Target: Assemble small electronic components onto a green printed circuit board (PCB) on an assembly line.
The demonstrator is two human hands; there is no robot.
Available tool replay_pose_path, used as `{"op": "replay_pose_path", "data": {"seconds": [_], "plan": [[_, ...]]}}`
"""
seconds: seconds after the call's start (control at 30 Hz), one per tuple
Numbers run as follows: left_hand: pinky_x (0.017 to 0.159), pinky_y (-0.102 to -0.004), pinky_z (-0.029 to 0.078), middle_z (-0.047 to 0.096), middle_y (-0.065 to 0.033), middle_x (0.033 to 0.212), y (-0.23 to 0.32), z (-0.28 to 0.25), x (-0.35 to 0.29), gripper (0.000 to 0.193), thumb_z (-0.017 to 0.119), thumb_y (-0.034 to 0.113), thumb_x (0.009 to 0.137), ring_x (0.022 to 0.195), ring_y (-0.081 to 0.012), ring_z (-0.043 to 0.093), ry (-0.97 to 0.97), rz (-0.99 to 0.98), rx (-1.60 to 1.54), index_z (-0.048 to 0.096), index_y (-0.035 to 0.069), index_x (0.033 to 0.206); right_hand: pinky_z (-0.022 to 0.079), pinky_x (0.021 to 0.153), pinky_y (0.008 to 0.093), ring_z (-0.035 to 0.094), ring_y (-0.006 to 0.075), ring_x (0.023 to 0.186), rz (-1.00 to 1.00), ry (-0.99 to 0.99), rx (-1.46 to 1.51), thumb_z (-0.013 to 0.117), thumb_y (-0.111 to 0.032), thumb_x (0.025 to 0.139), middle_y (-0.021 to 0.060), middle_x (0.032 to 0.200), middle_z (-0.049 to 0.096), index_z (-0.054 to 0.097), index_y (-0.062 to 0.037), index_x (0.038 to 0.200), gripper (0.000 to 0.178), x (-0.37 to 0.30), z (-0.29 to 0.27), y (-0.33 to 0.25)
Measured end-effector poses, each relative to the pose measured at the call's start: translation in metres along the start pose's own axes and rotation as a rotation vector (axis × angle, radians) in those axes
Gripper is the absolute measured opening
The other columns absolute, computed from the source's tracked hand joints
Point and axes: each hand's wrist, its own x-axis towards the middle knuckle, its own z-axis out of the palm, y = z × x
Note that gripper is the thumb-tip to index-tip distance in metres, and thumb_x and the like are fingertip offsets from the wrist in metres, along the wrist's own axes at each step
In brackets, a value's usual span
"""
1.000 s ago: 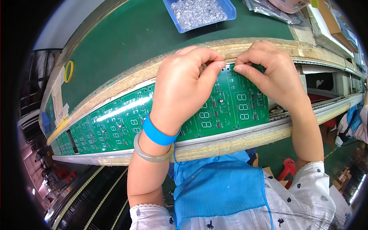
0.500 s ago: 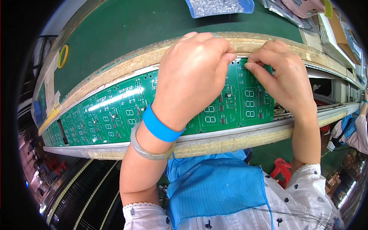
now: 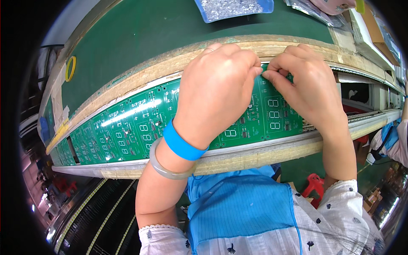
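A long green circuit board panel (image 3: 148, 123) lies in the rail, printed with rows of white digit outlines and fitted with small components. Over its far edge, toward the right end, both hands work close together. My left hand (image 3: 219, 91) has its thumb and forefinger pinched; whatever sits between the tips is too small or hidden to name. My right hand (image 3: 304, 80), just to the right of it, also pinches thumb and forefinger near the board's top edge. Its fingertips hide what they hold, if anything. A blue band (image 3: 180, 140) and a pale bangle (image 3: 165, 165) circle my left wrist.
Beyond the wooden rail (image 3: 140, 63) stands a blue tray (image 3: 267, 6) of small clear parts on a green surface. A yellow ring (image 3: 70, 69) lies at the left. The conveyor chain (image 3: 361, 115) runs on right of the board. Another person's sleeve (image 3: 399, 140) shows at far right.
My right hand has shifted slightly left, closer to my left hand. My left hand sits a little lower in the view, both still pinched over the board's far edge.
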Motion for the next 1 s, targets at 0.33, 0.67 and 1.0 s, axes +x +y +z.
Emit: {"op": "replay_pose_path", "data": {"seconds": [0.33, 0.67, 1.0], "plan": [[0.067, -0.0413, 0.051, 0.066, -0.0133, 0.079, 0.008, 0.005, 0.004, 0.006, 0.07, 0.008, 0.083, 0.074, -0.033, 0.063, -0.072, 0.024, 0.091, 0.07, 0.003, 0.085, 0.049, 0.067, 0.0476, 0.062, 0.04, 0.073, 0.129, 0.074, 0.281, 0.067, -0.022, 0.087, 0.02, 0.074, 0.064, 0.07, 0.0007, 0.081, 0.023, -0.001, 0.001, 0.021], [0.068, -0.0411, 0.05, 0.066, -0.0108, 0.081, 0.014, 0.008, 0.006, 0.005, 0.072, 0.007, 0.082, 0.076, -0.0321, 0.062, -0.108, 0.072, 0.181, 0.069, 0.004, 0.086, 0.05, 0.067, 0.0468, 0.064, 0.0386, 0.074, 0.11, 0.116, 0.309, 0.066, -0.021, 0.086, 0.0193, 0.075, 0.066, 0.071, -0.0009, 0.079, 0.022, -0.003, 0.005, 0.025], [0.068, -0.0401, 0.051, 0.066, -0.01, 0.082, 0.02, 0.007, 0.008, 0.007, 0.072, 0.006, 0.08, 0.077, -0.0311, 0.062, -0.145, 0.11, 0.281, 0.069, 0.005, 0.086, 0.052, 0.068, 0.0474, 0.064, 0.0394, 0.074, 0.087, 0.116, 0.299, 0.065, -0.02, 0.086, 0.0203, 0.074, 0.066, 0.07, 0.0002, 0.076, 0.023, -0.004, 0.006, 0.025]]}}
